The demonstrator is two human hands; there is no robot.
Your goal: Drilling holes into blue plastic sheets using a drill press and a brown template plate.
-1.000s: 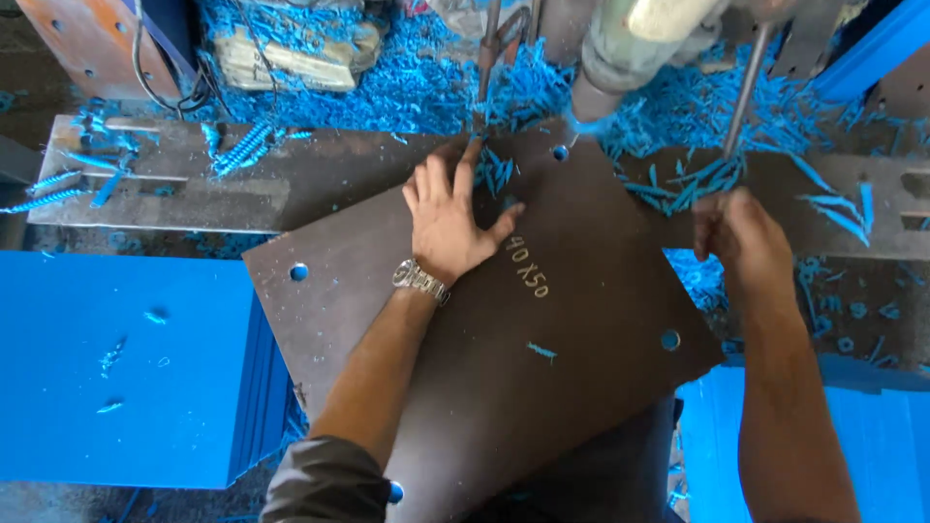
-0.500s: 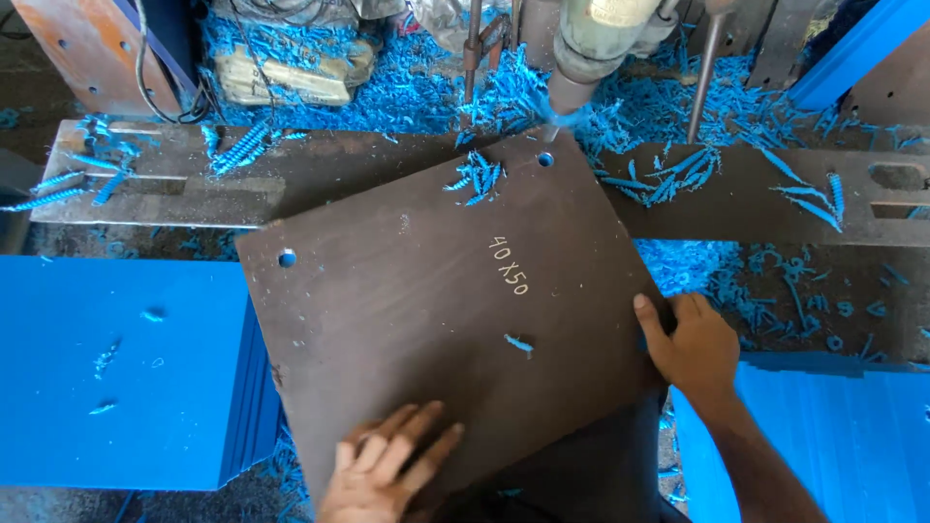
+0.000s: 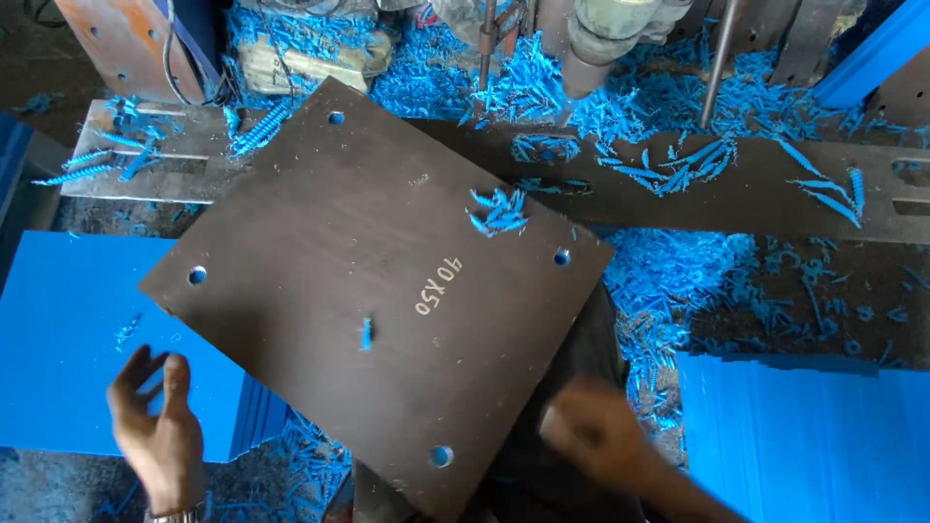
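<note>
A dark brown rectangular board (image 3: 339, 281) with a drilled hole near each corner lies turned at an angle on the drill table, a few blue shavings on it. My left hand (image 3: 160, 426) hovers at the lower left, off the board, fingers spread and holding nothing. My right hand (image 3: 596, 436) is blurred below the board's lower right edge, apart from it, and seems to hold nothing.
A drill spindle (image 3: 601, 39) hangs at the top over a metal table bar (image 3: 736, 194) strewn with blue shavings. A stack of blue sheets (image 3: 68, 339) lies on the left, another stack (image 3: 804, 436) at the lower right.
The board has turned, and the corner hole that lay under the spindle has swung away. Both hands have come off the board and now hang free near its lower edges.
</note>
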